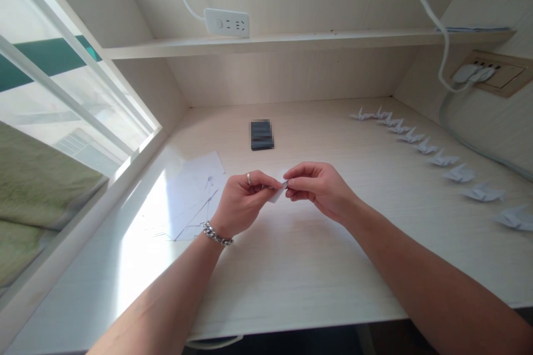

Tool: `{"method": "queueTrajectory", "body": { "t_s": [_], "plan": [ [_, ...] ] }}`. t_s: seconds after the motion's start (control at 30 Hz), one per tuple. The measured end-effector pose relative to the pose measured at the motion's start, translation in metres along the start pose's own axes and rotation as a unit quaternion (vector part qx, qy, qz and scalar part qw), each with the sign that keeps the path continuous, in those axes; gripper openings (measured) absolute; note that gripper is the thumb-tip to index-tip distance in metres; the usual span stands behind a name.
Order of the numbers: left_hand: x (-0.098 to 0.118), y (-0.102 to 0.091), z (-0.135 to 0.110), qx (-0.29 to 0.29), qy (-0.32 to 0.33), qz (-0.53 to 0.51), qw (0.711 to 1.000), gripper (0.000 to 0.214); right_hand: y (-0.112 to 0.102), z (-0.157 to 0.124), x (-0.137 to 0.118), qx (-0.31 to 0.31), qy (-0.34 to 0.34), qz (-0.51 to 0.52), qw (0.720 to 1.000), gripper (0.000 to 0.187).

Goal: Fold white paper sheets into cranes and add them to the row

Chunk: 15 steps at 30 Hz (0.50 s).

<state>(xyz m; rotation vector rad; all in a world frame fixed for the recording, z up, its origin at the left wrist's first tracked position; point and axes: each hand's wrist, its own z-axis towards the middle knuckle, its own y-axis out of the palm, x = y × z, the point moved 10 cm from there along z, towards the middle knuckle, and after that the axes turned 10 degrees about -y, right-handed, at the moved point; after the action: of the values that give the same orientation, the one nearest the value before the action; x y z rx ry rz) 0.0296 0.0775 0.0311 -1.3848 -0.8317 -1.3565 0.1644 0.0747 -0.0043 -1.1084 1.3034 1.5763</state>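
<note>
The left hand (241, 202) and right hand (320, 187) are pinching a small folded white paper piece (277, 194) over the pale wooden desk (300, 277), probably steadying it from both ends. Its exact shape is hiding partly behind the hands.

Two hands (241, 205) — ten paper cranes (459, 173)

Bright light from the left; glare near the left edge of the desk (300, 283), whitening part of the sheet (194, 183).

Single head-worn view, facing forward and down, near above desk (300, 283)
</note>
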Motion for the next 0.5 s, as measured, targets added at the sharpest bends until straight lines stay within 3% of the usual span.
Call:
{"method": "queueTrajectory", "body": {
  "t_s": [0.2,0.5],
  "plan": [
    [0.007,0.000,-0.003,0.001,0.037,-0.001,0.999,0.007,0.000,0.000,-0.003,-0.009,0.003,0.011,1.000,0.013],
    [-0.002,-0.001,0.001,0.008,0.014,0.012,1.000,0.006,-0.001,0.002,-0.013,-0.021,-0.057,-0.059,0.996,0.010]
  ]
}}
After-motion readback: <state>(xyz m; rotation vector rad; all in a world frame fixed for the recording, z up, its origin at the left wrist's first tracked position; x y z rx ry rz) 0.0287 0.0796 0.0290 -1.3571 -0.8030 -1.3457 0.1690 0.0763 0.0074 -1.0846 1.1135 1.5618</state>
